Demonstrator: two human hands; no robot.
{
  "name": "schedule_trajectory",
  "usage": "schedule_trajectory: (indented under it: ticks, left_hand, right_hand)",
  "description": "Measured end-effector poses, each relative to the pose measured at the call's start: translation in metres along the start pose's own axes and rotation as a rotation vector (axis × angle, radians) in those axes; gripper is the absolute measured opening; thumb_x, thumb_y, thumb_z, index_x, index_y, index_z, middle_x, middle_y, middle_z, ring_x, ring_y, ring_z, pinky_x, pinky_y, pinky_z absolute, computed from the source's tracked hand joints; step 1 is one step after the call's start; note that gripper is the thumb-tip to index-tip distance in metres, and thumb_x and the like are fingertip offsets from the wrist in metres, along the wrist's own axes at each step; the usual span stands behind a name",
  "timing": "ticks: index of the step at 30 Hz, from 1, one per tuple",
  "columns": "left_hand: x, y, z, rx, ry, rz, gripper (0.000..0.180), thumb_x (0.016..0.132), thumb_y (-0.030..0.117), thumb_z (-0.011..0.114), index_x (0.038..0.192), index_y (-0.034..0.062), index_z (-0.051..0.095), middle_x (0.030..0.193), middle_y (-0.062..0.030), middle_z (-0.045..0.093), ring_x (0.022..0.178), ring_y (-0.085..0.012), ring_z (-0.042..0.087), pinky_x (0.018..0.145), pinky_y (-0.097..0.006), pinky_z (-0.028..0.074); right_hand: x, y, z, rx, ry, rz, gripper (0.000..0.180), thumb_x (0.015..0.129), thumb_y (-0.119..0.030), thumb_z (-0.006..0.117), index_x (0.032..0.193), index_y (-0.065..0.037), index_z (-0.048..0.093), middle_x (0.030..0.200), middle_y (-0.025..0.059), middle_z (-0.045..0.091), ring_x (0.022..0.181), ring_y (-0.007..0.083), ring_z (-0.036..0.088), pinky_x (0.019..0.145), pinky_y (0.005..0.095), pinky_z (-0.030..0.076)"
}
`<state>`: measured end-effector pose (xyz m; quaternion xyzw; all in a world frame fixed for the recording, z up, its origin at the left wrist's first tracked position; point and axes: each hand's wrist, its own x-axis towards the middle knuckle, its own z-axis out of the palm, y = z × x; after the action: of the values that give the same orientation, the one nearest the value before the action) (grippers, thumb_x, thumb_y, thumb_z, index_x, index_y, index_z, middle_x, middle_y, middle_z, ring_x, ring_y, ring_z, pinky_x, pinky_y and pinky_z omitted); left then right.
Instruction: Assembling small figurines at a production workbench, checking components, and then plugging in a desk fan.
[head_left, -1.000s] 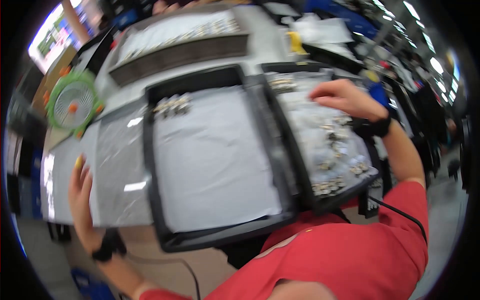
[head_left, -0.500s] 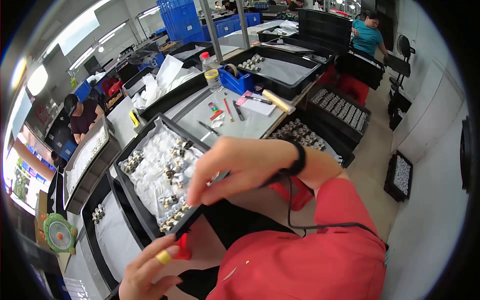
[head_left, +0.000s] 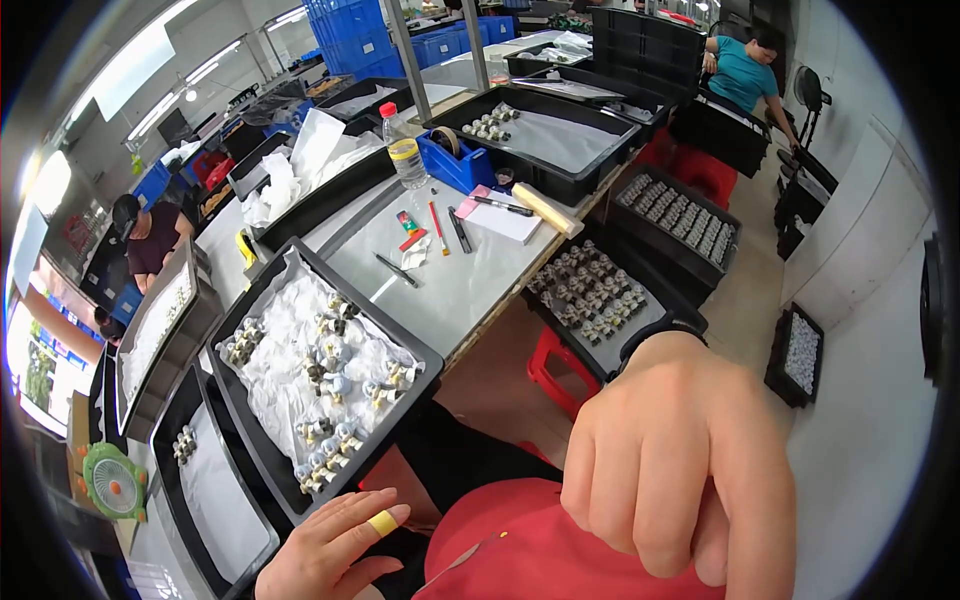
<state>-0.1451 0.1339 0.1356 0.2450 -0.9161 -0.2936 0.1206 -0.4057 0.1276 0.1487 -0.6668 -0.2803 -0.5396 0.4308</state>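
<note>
My right hand (head_left: 680,465) is raised close in front of my red top, its fingers curled down and closed; whatever they may hold is hidden. At the lower left, my left hand (head_left: 335,548) has its fingers apart and is bare of any object, with a yellow band (head_left: 383,523) round one finger. Just beyond it lies a black tray (head_left: 425,372) lined with crumpled white sheeting (head_left: 283,385). Small figurine-like pieces (head_left: 328,455) in pale blue-grey, white, tan and dark tones lie in clusters on that lining.
Left of it stands another black tray (head_left: 268,545) with few pieces. A bottle (head_left: 403,150), blue tape dispenser (head_left: 455,160), pens and a notepad (head_left: 500,217) lie on the table. Filled trays (head_left: 675,215) stand at right, near a red stool (head_left: 550,370). Two people work farther off.
My right hand has moved from over the lined tray to the right and nearer my body, its fingers now curled under. My left hand has shifted slightly right, still open.
</note>
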Motion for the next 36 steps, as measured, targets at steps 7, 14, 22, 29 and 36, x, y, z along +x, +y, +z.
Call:
schedule_trajectory:
  ticks: [7,14,22,29,36]
  left_hand:
    - [0.007,-0.035,-0.016,-0.079,0.026,-0.028,0.048,0.07,0.002,0.066,0.116,0.0,0.051,0.116,-0.0169,0.052,0.097,-0.0334,0.054,0.078,-0.035,0.046]
    - [0.018,-0.063,-0.029,-0.058,0.018,-0.019,0.048,0.069,0.002,0.066,0.115,0.0006,0.052,0.115,-0.0172,0.052,0.096,-0.0335,0.054,0.079,-0.035,0.045]
    - [0.05,-0.067,-0.04,-0.029,-0.017,0.019,0.047,0.069,0.003,0.066,0.114,-0.0001,0.053,0.113,-0.0183,0.053,0.097,-0.0348,0.054,0.08,-0.036,0.045]
    - [0.088,-0.055,-0.037,-0.011,-0.088,0.116,0.048,0.068,0.002,0.066,0.114,-0.0012,0.052,0.113,-0.0191,0.053,0.095,-0.0347,0.056,0.077,-0.036,0.046]
    - [0.118,-0.046,-0.028,-0.302,-0.438,0.416,0.037,0.079,0.016,0.059,0.11,-0.0034,0.053,0.112,-0.0235,0.051,0.097,-0.0388,0.052,0.082,-0.044,0.043]
  right_hand:
    - [0.011,0.031,-0.038,0.143,-0.202,0.076,0.017,0.081,-0.012,0.057,0.094,-0.01,0.068,0.067,0.006,0.056,0.047,0.0119,0.047,0.04,0.0237,0.035]
    - [0.011,0.05,-0.059,0.042,-0.091,0.123,0.017,0.081,-0.008,0.058,0.096,-0.01,0.066,0.068,0.0072,0.057,0.048,0.0133,0.048,0.042,0.0245,0.036]
    - [0.012,0.031,-0.085,-0.16,-0.038,0.169,0.018,0.082,-0.003,0.058,0.097,-0.01,0.063,0.07,0.0087,0.057,0.049,0.015,0.049,0.043,0.0255,0.036]
    - [-0.019,0.013,-0.106,-0.104,0.128,0.305,0.022,0.08,-0.004,0.061,0.101,0.001,0.059,0.073,0.0062,0.06,0.056,0.0152,0.054,0.048,0.0272,0.04]
    - [-0.065,0.008,-0.134,-0.243,0.017,0.52,0.019,0.077,-0.003,0.063,0.096,0.0,0.062,0.075,0.0059,0.062,0.061,0.0168,0.056,0.053,0.0273,0.043]
